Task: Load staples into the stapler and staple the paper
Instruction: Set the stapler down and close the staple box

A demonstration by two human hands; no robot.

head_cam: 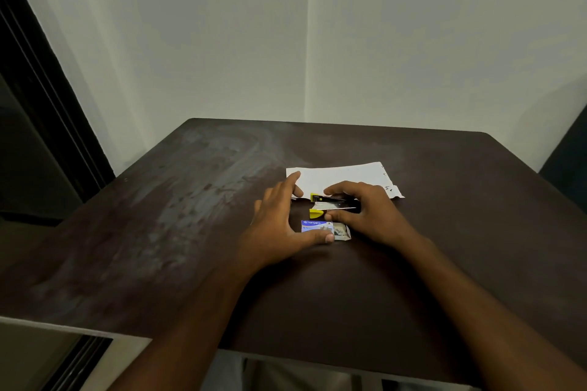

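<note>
Loading stage, by the look: stapler (333,204) gripped in right hand (368,213), seemingly hinged open, just beyond the staple box (317,227). Left hand (273,225) spread and relaxed on tabletop (190,200), thumb against the box, forefinger reaching the paper (343,176) beyond both hands. Next, probably: pinch a strip from the box, seat it in the track, snap shut.

Black-and-yellow stapler (333,205), white paper (340,177), blue-and-white staple box (317,227), dark brown table (158,232).
</note>
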